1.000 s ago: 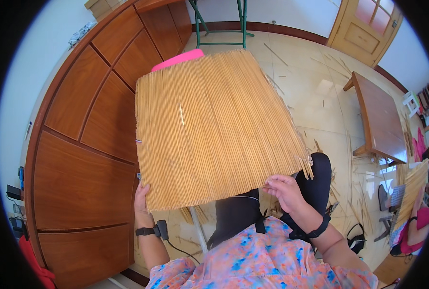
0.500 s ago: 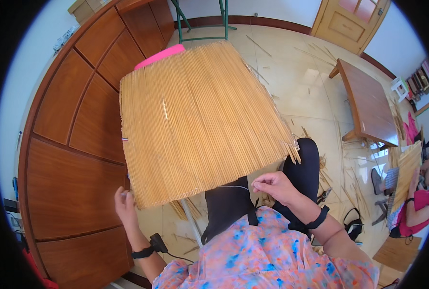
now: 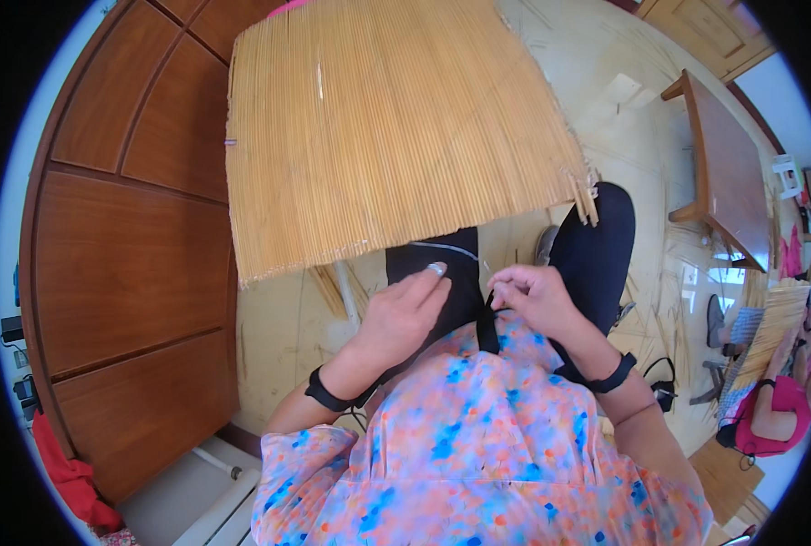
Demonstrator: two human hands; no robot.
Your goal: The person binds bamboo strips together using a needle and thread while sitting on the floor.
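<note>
A mat of thin straw-coloured sticks (image 3: 378, 127) spreads out in front of me, its near edge above my lap. From that edge a thin pale thread (image 3: 446, 246) runs right toward my right hand (image 3: 535, 298). The thumb and fingers of that hand are pinched together at the thread's end; whether a needle is there is too small to tell. My left hand (image 3: 401, 314) hovers over my dark trouser leg, below the near edge, touching neither mat nor thread. Its fingers stretch toward the right hand, and a silvery band (image 3: 437, 268) shows near one fingertip.
Loose sticks jut from the mat's near right corner (image 3: 589, 202). Brown wooden cabinets (image 3: 132, 264) stand close on the left. A low wooden table (image 3: 724, 168) is at the right, with stick scraps on the floor around it. Another person in pink (image 3: 774, 414) sits at the far right.
My left hand has moved right from the mat's near left corner to over my lap, beside the right hand. The view has tipped down, so the mat appears higher. My right hand keeps its pinch.
</note>
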